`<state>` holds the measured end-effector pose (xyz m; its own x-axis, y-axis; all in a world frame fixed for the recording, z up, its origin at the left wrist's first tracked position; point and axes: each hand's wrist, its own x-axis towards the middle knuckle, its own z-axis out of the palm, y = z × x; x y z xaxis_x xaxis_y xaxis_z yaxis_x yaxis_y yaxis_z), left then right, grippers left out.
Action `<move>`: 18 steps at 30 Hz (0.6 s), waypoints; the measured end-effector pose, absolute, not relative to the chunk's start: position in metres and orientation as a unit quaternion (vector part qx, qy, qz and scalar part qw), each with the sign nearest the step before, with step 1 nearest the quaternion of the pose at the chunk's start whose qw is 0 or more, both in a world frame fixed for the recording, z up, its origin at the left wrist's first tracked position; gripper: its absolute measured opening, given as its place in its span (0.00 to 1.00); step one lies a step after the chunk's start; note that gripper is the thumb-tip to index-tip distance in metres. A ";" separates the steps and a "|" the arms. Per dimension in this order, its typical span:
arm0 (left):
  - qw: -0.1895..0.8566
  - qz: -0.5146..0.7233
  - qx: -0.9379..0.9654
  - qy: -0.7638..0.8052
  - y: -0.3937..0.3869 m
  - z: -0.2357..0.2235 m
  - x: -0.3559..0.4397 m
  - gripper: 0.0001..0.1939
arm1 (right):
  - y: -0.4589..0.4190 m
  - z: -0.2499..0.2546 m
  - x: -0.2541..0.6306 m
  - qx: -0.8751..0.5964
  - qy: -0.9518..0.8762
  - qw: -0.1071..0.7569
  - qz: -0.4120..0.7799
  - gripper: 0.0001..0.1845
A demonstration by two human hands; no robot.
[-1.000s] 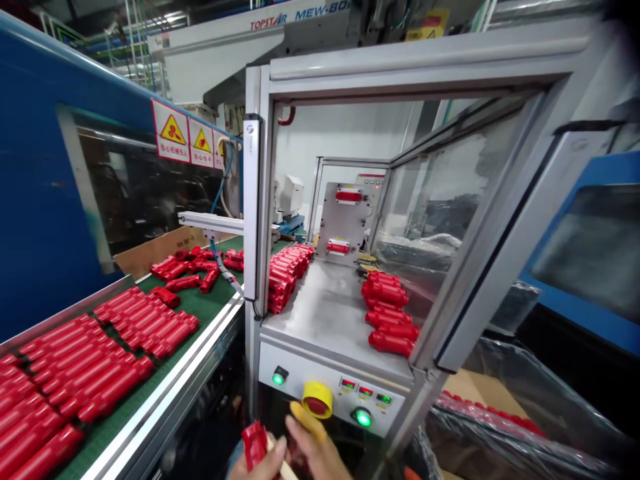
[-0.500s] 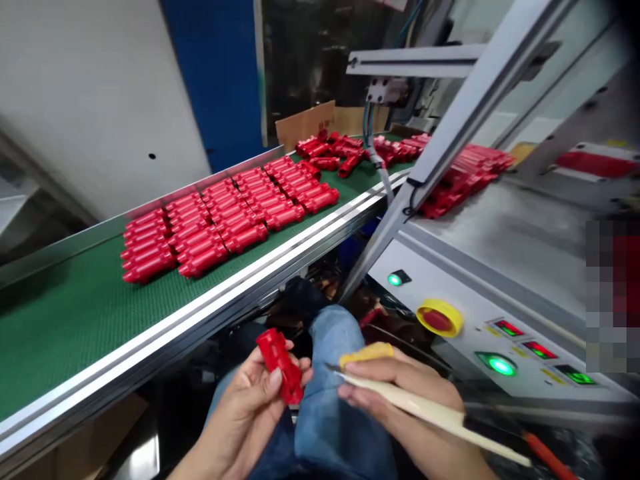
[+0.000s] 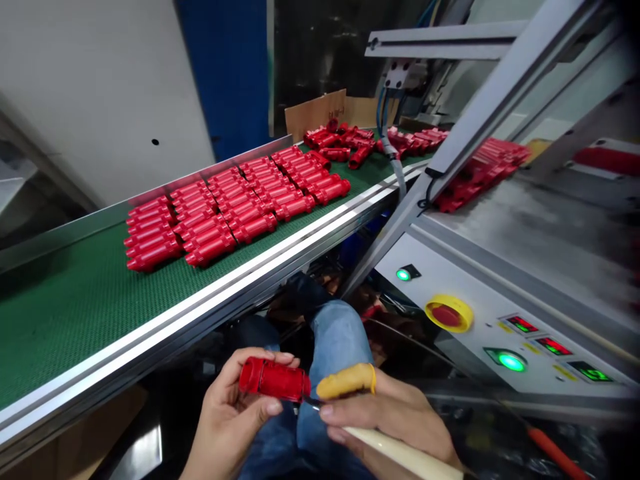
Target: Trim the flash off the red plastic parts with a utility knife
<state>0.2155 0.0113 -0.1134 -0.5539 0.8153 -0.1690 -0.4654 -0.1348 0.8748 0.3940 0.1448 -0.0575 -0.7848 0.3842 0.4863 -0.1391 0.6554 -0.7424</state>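
My left hand is closed round a red plastic cylinder part, held sideways above my lap. My right hand grips a cream-handled tool like a pen, with a yellow rubber cot on the forefinger. The tool's thin metal tip touches the right end of the red part. Both hands hover over my jeans-clad knee, below the conveyor's edge.
A green conveyor belt carries rows of red parts and a loose heap farther along. On the right stands a metal station with a yellow-ringed red stop button, green lamps and stacked red parts.
My view dropped from the station down to my lap. The red part turned from upright to lying sideways in my left hand, and the tool tip came up against its end.
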 end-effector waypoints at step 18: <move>0.292 0.700 0.224 0.612 0.009 -0.096 0.221 0.14 | 0.142 -0.060 0.387 -0.046 -0.876 0.274 0.395 0.08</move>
